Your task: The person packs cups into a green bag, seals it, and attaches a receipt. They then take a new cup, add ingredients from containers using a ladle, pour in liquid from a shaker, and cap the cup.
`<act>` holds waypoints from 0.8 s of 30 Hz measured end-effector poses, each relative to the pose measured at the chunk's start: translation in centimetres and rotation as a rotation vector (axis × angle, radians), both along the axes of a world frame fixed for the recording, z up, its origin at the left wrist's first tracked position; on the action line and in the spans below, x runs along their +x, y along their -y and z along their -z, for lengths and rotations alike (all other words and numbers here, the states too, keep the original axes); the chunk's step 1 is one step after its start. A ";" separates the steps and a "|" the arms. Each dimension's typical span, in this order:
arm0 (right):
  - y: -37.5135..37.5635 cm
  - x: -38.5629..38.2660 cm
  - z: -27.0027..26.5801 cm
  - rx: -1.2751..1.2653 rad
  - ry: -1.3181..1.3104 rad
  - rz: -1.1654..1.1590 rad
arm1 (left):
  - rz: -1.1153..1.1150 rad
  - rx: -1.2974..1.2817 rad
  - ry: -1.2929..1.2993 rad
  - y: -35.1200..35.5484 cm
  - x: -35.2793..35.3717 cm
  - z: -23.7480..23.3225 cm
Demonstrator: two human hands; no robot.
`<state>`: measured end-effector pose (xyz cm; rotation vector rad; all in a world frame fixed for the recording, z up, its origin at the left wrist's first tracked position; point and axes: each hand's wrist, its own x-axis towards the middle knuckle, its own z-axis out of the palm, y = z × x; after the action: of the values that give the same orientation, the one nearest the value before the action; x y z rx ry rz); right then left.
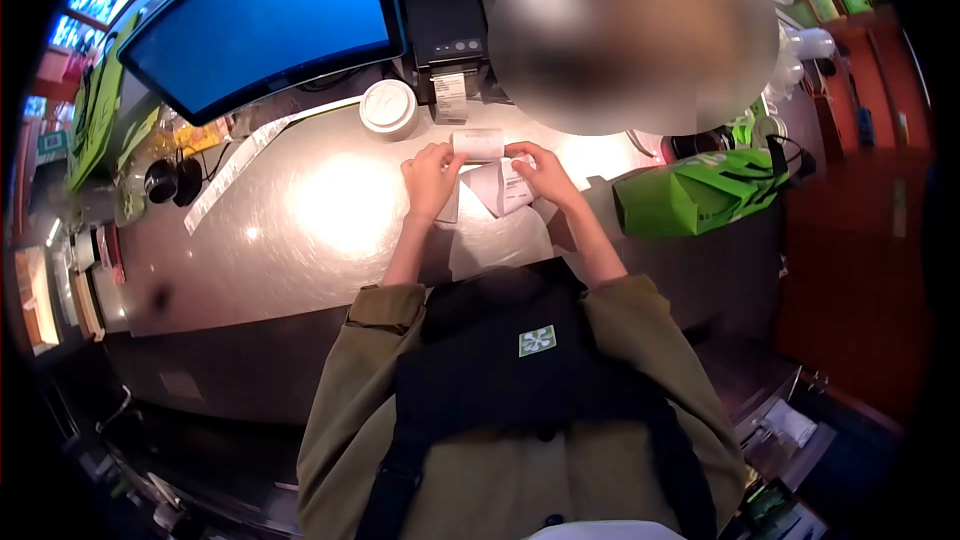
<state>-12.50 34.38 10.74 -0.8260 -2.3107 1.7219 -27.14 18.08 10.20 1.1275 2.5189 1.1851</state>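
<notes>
My left hand (430, 181) is closed at the left edge of a white printed paper slip (478, 145), its thumb and fingers pinching there. The slip curls over at its far end. At the slip's right edge, my right hand (541, 176) is also closed, with thumb and forefinger on the paper. A wider white printed sheet (516, 195) hangs below, right by the right thumb. Beneath both hands lies the shiny metal counter (330, 260).
A lidded white cup (388, 109) stands beyond my left hand, beside a black label printer (446, 30) with a printed strip (450, 97) hanging out. A blue-screened monitor (270, 20) is at back left. A green bag (700, 193) sits at right, and a long paper strip (240, 170) lies left.
</notes>
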 end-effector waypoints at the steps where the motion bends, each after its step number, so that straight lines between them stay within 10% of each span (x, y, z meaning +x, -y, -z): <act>1: -0.3 0.5 -0.5 0.036 0.001 -0.017 | 0.018 0.063 0.169 -0.2 -0.1 0.0; 13: -2.0 0.5 -5.6 0.903 -0.208 0.240 | 0.148 0.503 1.234 -0.7 -2.4 -14.4; 24: -3.4 -1.3 -4.3 1.090 0.018 0.361 | 0.360 0.329 0.635 3.4 -5.2 -23.9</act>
<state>-13.79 37.75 15.01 -0.8785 -2.3824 0.1863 -32.34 14.64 34.12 0.9950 1.6220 1.5692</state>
